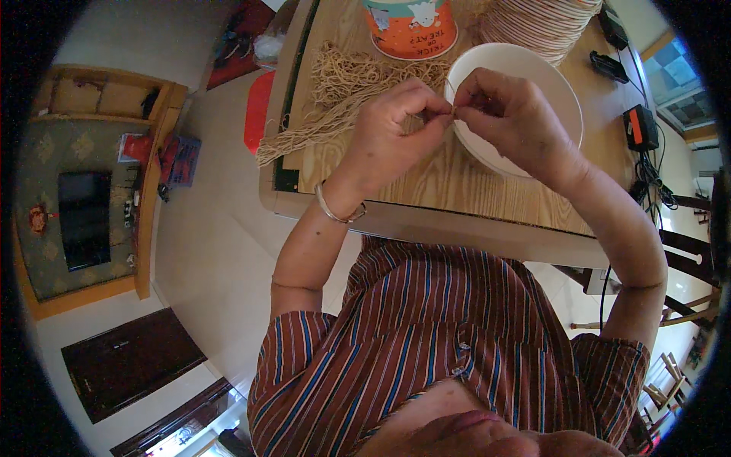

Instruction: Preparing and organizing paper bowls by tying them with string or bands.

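Observation:
My left hand (403, 126) and my right hand (514, 122) meet fingertip to fingertip at the left rim of a white round bucket (560, 114). Both are closed in a pinch on what looks like a thin cord; the fingers mostly hide it. The bucket's open mouth faces up, under my right hand. Left of the bucket lies a loose bundle of beige cords (304, 139), its ends spread toward the table's left edge and partly behind my left hand. A silver bangle (339, 206) circles my left wrist.
An orange and teal printed bucket (413, 30) stands at the back of the wooden table (426, 179). A nested stack of ribbed buckets (544, 27) lies beside it. Black cables and an orange-black adapter (641, 127) run along the right edge. A red stool (259, 114) stands left.

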`<state>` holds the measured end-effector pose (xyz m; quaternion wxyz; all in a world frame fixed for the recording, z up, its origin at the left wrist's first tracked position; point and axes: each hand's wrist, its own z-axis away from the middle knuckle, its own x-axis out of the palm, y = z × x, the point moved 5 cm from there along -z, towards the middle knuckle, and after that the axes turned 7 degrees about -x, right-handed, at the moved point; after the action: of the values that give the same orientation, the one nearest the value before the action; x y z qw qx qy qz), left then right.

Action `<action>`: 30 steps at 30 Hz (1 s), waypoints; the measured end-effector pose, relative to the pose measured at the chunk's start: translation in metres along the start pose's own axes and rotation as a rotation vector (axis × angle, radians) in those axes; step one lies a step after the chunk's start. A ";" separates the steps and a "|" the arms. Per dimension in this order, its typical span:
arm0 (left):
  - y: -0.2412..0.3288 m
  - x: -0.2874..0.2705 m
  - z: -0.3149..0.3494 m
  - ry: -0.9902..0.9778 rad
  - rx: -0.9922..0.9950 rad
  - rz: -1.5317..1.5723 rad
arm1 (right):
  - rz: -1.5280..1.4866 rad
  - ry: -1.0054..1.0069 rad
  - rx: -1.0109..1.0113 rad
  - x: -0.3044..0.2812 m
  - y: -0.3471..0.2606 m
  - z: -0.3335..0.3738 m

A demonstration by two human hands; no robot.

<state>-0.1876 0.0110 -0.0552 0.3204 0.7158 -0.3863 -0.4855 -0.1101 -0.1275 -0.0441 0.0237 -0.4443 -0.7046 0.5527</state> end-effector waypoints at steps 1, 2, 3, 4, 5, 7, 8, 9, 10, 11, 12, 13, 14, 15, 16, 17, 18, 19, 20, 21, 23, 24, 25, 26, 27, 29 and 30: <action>0.000 0.000 0.000 0.012 0.011 0.001 | -0.047 -0.083 0.176 -0.001 0.001 -0.002; 0.001 0.000 0.001 0.024 0.023 0.001 | -0.094 -0.167 0.352 0.000 0.004 0.000; 0.001 0.000 0.001 0.025 0.022 0.001 | -0.094 -0.167 0.352 0.000 0.006 -0.001; 0.001 0.001 0.000 0.022 0.016 0.000 | -0.109 -0.165 0.341 -0.001 0.009 -0.002; 0.001 0.001 0.000 0.019 0.010 -0.002 | -0.125 -0.163 0.331 -0.002 0.011 -0.002; -0.001 0.003 -0.001 0.026 0.022 0.017 | -0.095 -0.145 0.272 -0.003 0.013 -0.002; -0.003 0.003 -0.001 0.033 0.035 0.036 | -0.066 -0.127 0.213 -0.004 0.013 -0.003; -0.003 0.003 -0.001 0.032 0.035 0.036 | -0.067 -0.126 0.213 -0.003 0.015 -0.002; -0.004 0.002 -0.002 0.029 0.040 0.042 | 0.028 -0.091 0.067 -0.004 0.011 -0.004; -0.005 0.002 -0.002 0.025 0.045 0.048 | 0.122 -0.055 -0.078 -0.005 0.006 -0.004; -0.006 0.001 -0.002 0.023 0.046 0.048 | 0.123 -0.053 -0.078 -0.004 0.006 -0.004; -0.009 0.001 -0.002 0.009 0.031 0.054 | 0.152 -0.050 -0.092 -0.003 0.004 -0.003; -0.010 0.002 -0.002 -0.004 0.017 0.059 | 0.183 -0.047 -0.106 -0.003 0.002 -0.002; -0.010 0.002 -0.002 -0.006 0.019 0.059 | 0.184 -0.044 -0.106 -0.003 0.001 -0.002; -0.010 0.002 -0.002 -0.002 0.000 0.076 | 0.183 -0.040 -0.080 -0.003 0.002 -0.001; -0.011 0.002 -0.001 0.003 -0.018 0.093 | 0.182 -0.036 -0.055 -0.003 0.002 -0.001; -0.011 0.003 -0.001 0.003 -0.016 0.093 | 0.183 -0.036 -0.055 -0.003 0.001 0.001; -0.013 0.004 -0.001 -0.005 -0.045 0.130 | 0.191 -0.024 -0.099 -0.004 -0.003 0.002; -0.015 0.005 -0.001 -0.013 -0.074 0.168 | 0.199 -0.013 -0.142 -0.004 -0.007 0.002; -0.016 0.006 0.000 -0.011 -0.073 0.168 | 0.200 -0.013 -0.144 -0.003 -0.008 0.003; -0.024 0.008 0.003 0.005 -0.153 0.294 | 0.205 -0.019 -0.211 -0.001 -0.013 0.004; -0.024 0.008 0.003 0.007 -0.152 0.294 | 0.206 -0.021 -0.214 -0.002 -0.014 0.005; -0.027 0.008 0.004 -0.013 -0.204 0.316 | 0.236 -0.028 -0.209 -0.002 -0.015 0.005; -0.029 0.009 0.004 -0.033 -0.255 0.337 | 0.266 -0.034 -0.205 -0.002 -0.016 0.005; -0.027 0.009 0.004 -0.032 -0.253 0.338 | 0.268 -0.035 -0.207 -0.003 -0.017 0.005; -0.024 0.011 0.004 -0.033 -0.285 0.431 | 0.315 -0.048 -0.191 -0.003 -0.018 0.005; -0.025 0.011 0.004 -0.031 -0.285 0.431 | 0.316 -0.049 -0.192 -0.003 -0.018 0.006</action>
<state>-0.1829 0.0132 -0.0822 0.5081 0.5570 -0.4626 -0.4665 -0.1226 -0.1339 -0.0310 -0.1233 -0.5359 -0.6762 0.4904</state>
